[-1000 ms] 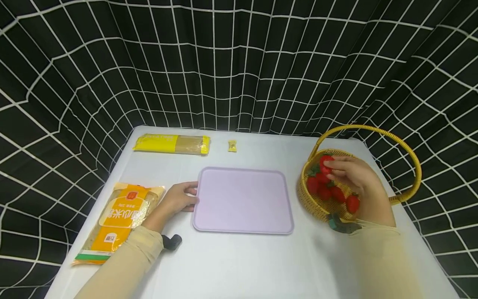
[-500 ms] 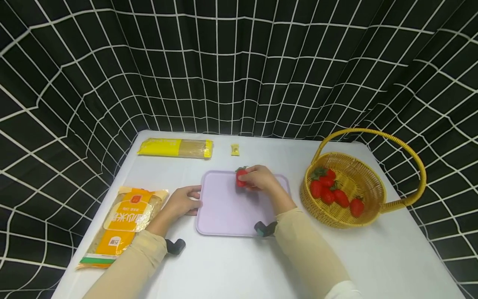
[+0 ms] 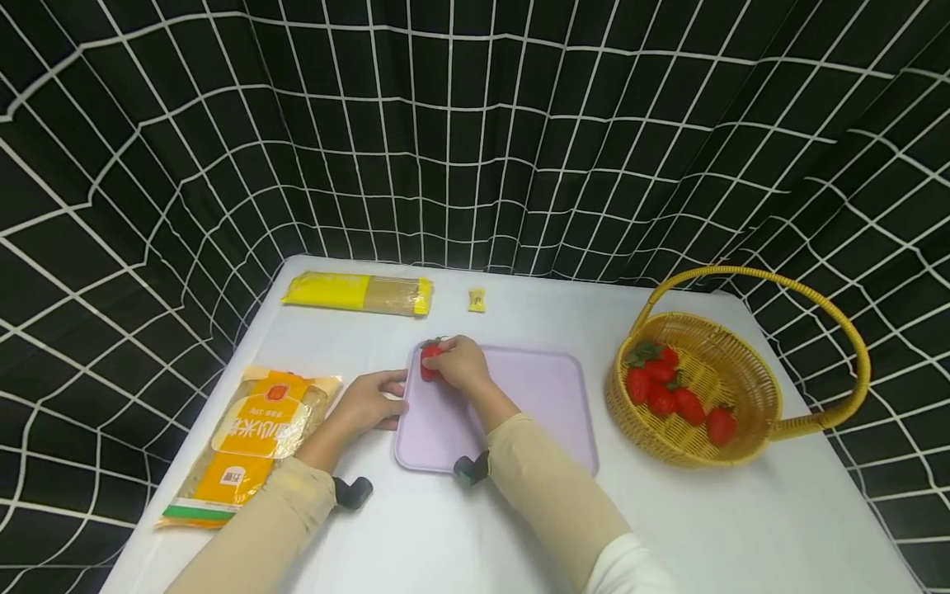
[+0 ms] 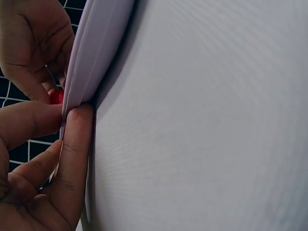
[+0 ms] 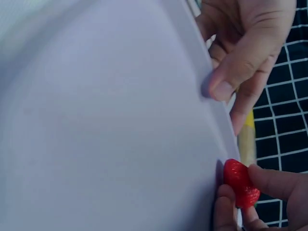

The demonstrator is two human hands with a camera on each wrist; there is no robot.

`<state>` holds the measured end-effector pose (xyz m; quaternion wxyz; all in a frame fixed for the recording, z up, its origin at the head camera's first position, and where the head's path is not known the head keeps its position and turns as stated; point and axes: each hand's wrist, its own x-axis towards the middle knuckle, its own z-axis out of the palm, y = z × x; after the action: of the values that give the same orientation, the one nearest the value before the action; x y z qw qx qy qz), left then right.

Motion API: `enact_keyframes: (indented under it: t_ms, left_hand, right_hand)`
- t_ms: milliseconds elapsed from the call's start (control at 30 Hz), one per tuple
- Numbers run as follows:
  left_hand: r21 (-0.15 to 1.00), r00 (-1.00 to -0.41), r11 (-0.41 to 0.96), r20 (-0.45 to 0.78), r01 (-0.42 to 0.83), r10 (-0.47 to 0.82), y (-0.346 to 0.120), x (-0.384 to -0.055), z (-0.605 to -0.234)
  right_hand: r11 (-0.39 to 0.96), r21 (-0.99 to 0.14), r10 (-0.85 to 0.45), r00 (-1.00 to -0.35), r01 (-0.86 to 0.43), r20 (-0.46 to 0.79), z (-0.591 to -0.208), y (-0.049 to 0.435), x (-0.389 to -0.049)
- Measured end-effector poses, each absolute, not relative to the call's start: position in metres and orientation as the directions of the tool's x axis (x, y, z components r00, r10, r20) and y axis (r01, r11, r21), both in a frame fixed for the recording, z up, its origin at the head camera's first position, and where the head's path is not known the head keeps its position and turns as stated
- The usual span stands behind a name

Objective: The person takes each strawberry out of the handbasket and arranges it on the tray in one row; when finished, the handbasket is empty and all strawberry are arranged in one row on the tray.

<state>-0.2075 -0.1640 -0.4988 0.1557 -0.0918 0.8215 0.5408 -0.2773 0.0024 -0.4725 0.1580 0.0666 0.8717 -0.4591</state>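
Fingers of my right hand (image 3: 466,365): pinching a red strawberry (image 3: 428,360) over the tray (image 3: 538,404), by its far left corner.
Fingers of my left hand (image 3: 365,402): pinching the tray's left rim, thumb on top.
Sleeves (image 3: 552,499): both point forward; the right one slants over the tray.
Table (image 3: 416,544): white, with dark checked cloth (image 3: 371,107) behind.
Hard to see: I can't tell if the strawberry touches the tray.

The strawberry (image 5: 241,184) is red, tray (image 3: 534,404) lilac, curtain (image 3: 475,124) white-gridded black.
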Motion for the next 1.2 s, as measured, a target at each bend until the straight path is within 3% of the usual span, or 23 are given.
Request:
enact_keyframes:
  t_ms: [233, 533, 800, 1000, 1200]
  left_hand:
    - [0.867, -0.941, 0.399, -0.336, -0.298, 0.027, -0.160, -0.209, -0.497]
    - [0.871, -0.941, 0.398, -0.335, -0.289, 0.048, -0.154, -0.214, -0.492]
    - [0.862, -0.942, 0.418, -0.334, -0.287, 0.042, -0.155, -0.210, -0.496]
    - [0.848, -0.937, 0.436, -0.347, -0.301, 0.028, -0.158, -0.207, -0.495]
    - [0.845, -0.932, 0.429, -0.362, -0.320, 0.017, -0.160, -0.205, -0.498]
  right_hand:
    - [0.637, -0.747, 0.002, -0.969, 0.190, -0.245, -0.478, 0.009, -0.278]
    - [0.655, -0.740, -0.013, -0.977, 0.153, -0.214, -0.474, 0.016, -0.279]
    - [0.550, -0.812, -0.017, -0.969, 0.196, -0.245, -0.463, 0.033, -0.279]
    - [0.460, -0.871, -0.124, -0.960, 0.169, -0.251, -0.422, 0.077, -0.282]
    - [0.393, -0.905, -0.237, -0.934, 0.160, -0.268, -0.379, 0.152, -0.279]
